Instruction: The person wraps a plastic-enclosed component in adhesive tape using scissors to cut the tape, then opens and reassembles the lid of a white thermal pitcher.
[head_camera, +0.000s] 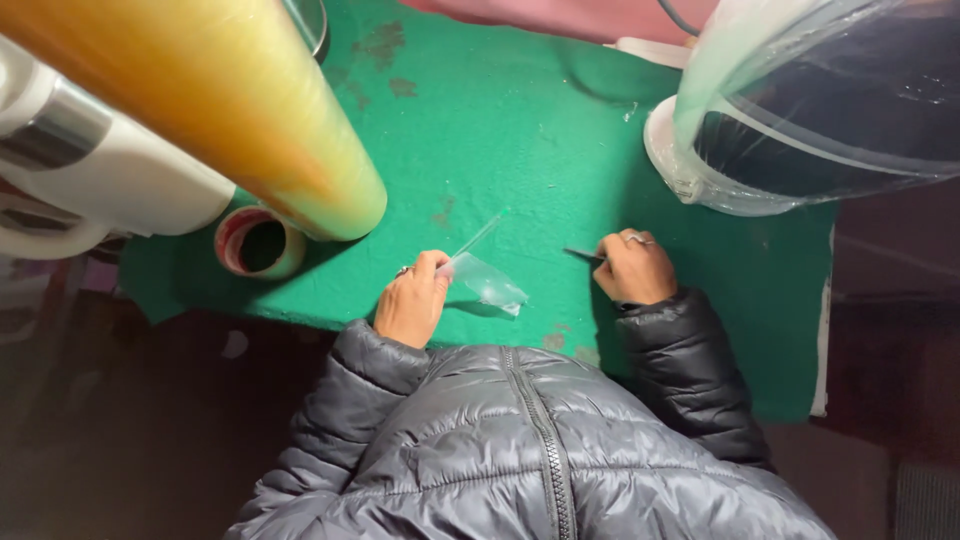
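Pinching clear plastic pouch (487, 283) in our left hand (412, 300) fingers, on green desk (520, 140). Our right hand (633, 268) closed on thin dark tool (582, 254), just right of pouch. Risk, we judge: slick film slips, tool tip pierces pouch.

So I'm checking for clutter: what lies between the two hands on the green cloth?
In the head view, only the small clear plastic bag, pinched by the left hand, then bare green cloth up to the right hand.

small clear plastic bag (487, 283), flat (on green cloth)
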